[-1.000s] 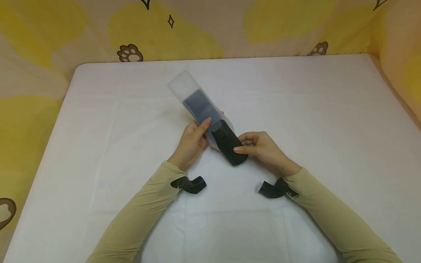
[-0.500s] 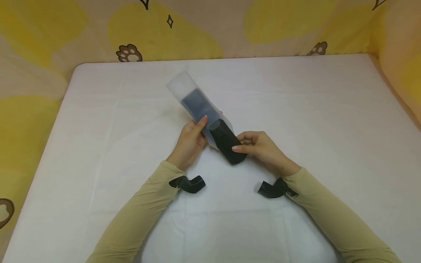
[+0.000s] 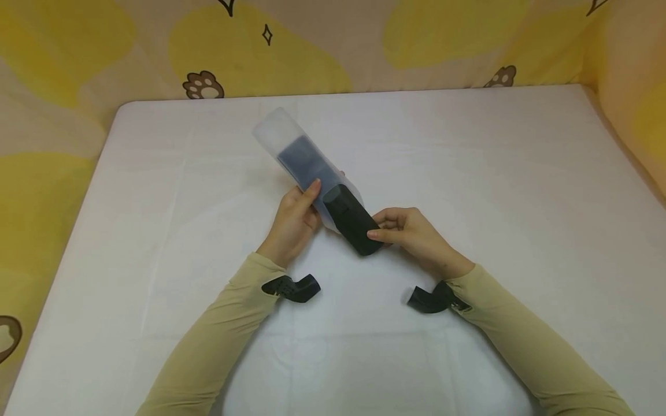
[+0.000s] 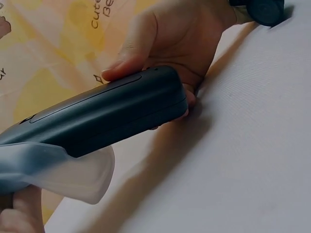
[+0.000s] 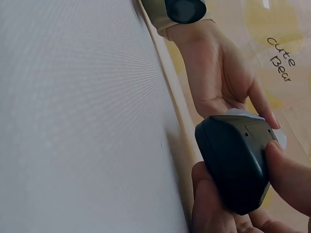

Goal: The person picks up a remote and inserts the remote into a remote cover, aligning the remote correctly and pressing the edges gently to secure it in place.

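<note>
A black remote control [image 3: 350,219] lies slantwise between the hands, its far part showing blue-grey through a translucent sleeve [image 3: 273,130] and its near end bare. My left hand [image 3: 291,222] grips the sleeve from the left, thumb on top; its other fingers are mostly hidden beneath. At the near end, my right hand [image 3: 411,234] pinches the remote between thumb and fingers. The left wrist view has the remote [image 4: 112,109] sticking out of the flared sleeve mouth [image 4: 87,179]. In the right wrist view, the end of the remote [image 5: 233,160] faces the camera.
A white table [image 3: 468,162] spreads below both hands. Behind it hangs a yellow patterned cloth [image 3: 442,34], which also runs along the sides. Black curved camera mounts [image 3: 293,288] sit at both wrists, over long beige sleeves [image 3: 208,341].
The left hand, translucent sleeve and remote control have shifted slightly left and away together. My right hand has barely moved, and its fingertips now sit nearer the remote's end.
</note>
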A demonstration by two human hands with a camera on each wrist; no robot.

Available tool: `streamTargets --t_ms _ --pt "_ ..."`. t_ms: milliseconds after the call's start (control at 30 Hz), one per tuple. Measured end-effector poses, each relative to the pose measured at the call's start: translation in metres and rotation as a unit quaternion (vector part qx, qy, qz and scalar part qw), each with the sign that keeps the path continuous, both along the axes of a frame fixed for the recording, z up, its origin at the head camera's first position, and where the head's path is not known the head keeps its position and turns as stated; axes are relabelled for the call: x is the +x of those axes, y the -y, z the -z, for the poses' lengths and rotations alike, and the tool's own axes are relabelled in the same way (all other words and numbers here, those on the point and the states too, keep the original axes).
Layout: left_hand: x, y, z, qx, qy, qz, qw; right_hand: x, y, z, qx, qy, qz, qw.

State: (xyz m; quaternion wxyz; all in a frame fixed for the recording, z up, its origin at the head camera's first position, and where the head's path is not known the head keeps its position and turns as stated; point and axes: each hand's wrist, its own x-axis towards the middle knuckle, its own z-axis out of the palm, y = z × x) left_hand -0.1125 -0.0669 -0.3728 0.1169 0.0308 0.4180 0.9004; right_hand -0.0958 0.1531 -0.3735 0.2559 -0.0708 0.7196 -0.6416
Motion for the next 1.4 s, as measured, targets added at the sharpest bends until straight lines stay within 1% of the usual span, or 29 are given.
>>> streamTargets --t_ms 300,567,967,1233,1400 --pt "0.001 -0.004 0.003 -0.011 -0.015 0.006 0.9998 0.000 -0.001 0.001 -0.009 -0.006 -0.008 1.000" --pt "0.000 -0.006 0.004 -0.020 -0.015 0.008 0.9997 -0.001 -0.002 0.002 -0.011 0.001 -0.005 1.000" --pt "0.002 -0.007 0.005 -0.027 -0.033 0.012 0.9990 -0.001 -0.001 0.002 -0.019 0.004 -0.001 1.000" --pt "0.003 -0.010 0.005 -0.036 -0.020 0.012 0.9991 -0.001 -0.001 0.004 -0.022 -0.006 0.005 1.000" --pt "0.004 -0.011 0.005 -0.040 -0.024 0.019 0.9987 -0.001 -0.001 0.004 -0.028 -0.005 0.012 1.000"
